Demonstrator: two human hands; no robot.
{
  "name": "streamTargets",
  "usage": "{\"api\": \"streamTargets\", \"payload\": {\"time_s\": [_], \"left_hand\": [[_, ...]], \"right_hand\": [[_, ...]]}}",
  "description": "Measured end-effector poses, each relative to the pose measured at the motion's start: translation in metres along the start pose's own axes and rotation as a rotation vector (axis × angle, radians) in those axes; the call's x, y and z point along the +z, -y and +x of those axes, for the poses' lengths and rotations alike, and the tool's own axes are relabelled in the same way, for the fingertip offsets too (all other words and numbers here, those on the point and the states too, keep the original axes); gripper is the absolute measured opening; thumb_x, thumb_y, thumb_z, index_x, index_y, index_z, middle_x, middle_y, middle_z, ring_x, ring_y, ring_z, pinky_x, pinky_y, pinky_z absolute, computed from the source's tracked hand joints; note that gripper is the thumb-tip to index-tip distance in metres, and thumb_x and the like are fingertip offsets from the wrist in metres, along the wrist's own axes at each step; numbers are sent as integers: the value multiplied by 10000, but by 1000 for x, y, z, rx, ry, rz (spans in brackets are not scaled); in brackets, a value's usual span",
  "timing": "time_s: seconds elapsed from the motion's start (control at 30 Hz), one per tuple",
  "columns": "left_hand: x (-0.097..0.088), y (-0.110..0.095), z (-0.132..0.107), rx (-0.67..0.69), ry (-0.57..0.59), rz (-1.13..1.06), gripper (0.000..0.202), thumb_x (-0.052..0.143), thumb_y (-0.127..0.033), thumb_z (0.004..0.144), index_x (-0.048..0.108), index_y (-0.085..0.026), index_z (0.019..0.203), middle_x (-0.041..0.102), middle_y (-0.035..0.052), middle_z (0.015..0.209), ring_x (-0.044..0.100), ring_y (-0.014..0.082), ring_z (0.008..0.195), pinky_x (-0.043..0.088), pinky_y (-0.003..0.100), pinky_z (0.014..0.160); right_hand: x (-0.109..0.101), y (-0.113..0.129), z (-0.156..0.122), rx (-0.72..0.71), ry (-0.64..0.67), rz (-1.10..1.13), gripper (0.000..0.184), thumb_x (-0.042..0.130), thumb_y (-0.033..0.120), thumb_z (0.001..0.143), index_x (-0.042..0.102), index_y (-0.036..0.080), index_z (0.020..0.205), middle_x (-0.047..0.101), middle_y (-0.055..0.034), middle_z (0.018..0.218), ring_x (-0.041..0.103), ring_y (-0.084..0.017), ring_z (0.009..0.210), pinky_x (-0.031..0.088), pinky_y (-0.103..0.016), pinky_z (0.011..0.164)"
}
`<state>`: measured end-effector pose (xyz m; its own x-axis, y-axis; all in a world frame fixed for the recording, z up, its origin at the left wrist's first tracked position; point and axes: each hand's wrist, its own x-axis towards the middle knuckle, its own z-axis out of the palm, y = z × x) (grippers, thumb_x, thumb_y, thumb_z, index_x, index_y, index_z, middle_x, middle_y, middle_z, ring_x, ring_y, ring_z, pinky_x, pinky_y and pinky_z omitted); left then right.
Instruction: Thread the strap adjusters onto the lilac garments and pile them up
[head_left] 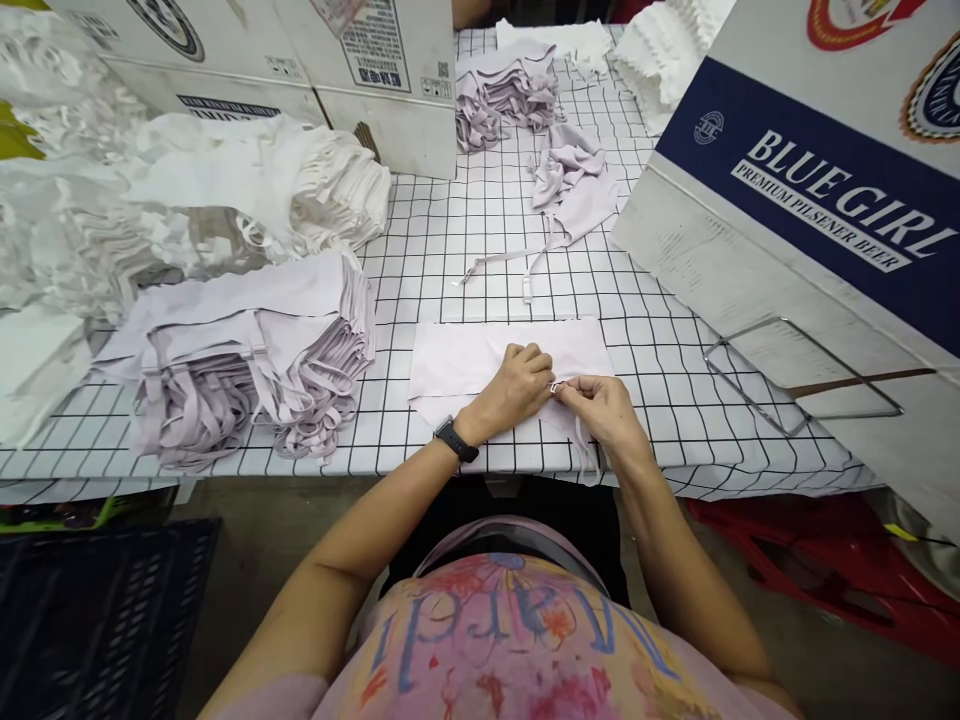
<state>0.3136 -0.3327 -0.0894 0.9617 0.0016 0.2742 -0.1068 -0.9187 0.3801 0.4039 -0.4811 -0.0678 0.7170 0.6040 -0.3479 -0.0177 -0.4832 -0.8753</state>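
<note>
The left hand [517, 385] and right hand [600, 405] meet at the near edge of the table [675, 400], fingertips almost touching over a small metal ring [555, 387]. The left hand is curled nearly shut, thumb and forefinger pinching at the ring; the right is likewise closed to a pinch on a thin strap [581, 440] that runs from the ring toward six o'clock and drops over the table's edge. Whether each hand grips ring or strap alone I cannot tell, it is so small. The ring lies between them, at three o'clock from the left hand and nine o'clock from the right, about equally near both. Under the hands lies a flat pale cloth [480, 360], its long axis running from nine to three o'clock across the person's front; the hands work at its near right part. A black watch [455, 440] sits on the left wrist. Out at nine o'clock stands a stack [247, 350] of the same lilac pieces with straps hanging from its near side, and beyond it at ten o'clock a heap of white ones [225, 190]. At twelve o'clock a loose piece [570, 185] lies crumpled, with another stack behind. A large carton [795, 200] leans in at two o'clock, a wire frame [802, 375] on its side.
</note>
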Motion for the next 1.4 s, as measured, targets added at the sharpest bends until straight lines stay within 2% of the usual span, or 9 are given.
{"api": "streamTargets", "payload": {"time_s": [0.17,0.43,0.63,0.77,0.93,1.1,1.27,1.4], "left_hand": [[3,0,1,-2,1,12,239,512,-141,1009,661,-158,823,663,77,962,536,221,995,378,388,896],[4,0,0,17,-9,51,253,512,-133,1010,653,-147,800,662,89,976,538,227,1000,389,386,899],[4,-2,0,41,12,107,260,501,-124,1009,657,-140,802,660,99,963,540,245,1003,391,396,892],[5,-2,1,42,4,113,275,486,-114,1012,649,-145,792,657,98,955,538,239,989,390,392,884],[5,-2,0,63,-19,120,304,464,-103,1018,634,-144,770,650,84,918,536,229,972,395,379,888],[6,-1,-1,72,-39,111,347,437,-84,1017,612,-155,727,635,74,868,528,218,938,393,378,882],[5,-1,-2,77,-38,110,357,430,-78,1011,607,-163,713,630,72,849,524,215,920,381,392,891],[2,-4,-3,66,-43,122,367,430,-96,1019,606,-162,704,633,71,834,523,216,910,367,401,878]], "right_hand": [[-2,8,-2,-2,23,-3,313,693,392,757,574,172,570,463,36,557,369,-103,570,282,-254,539],[-2,4,2,-15,9,-79,306,683,386,756,563,181,562,448,37,559,366,-108,566,301,-259,547],[-4,9,1,-6,24,-152,313,663,377,758,544,180,546,412,41,540,331,-99,553,256,-259,522],[-5,6,5,-17,23,-125,287,687,388,733,613,170,562,488,17,534,392,-113,541,292,-261,512],[-2,-2,7,-30,-38,-93,256,681,390,731,688,162,615,547,-5,539,461,-136,536,328,-260,500],[3,-3,2,-15,-153,-73,240,680,364,737,673,164,606,543,8,555,435,-117,534,325,-247,500],[18,-3,-7,-51,-304,-66,227,658,346,755,717,151,655,592,-2,568,470,-127,536,381,-250,534],[29,-5,-10,-52,-351,2,228,650,353,759,689,165,636,572,3,535,425,-121,482,365,-259,496]]}}
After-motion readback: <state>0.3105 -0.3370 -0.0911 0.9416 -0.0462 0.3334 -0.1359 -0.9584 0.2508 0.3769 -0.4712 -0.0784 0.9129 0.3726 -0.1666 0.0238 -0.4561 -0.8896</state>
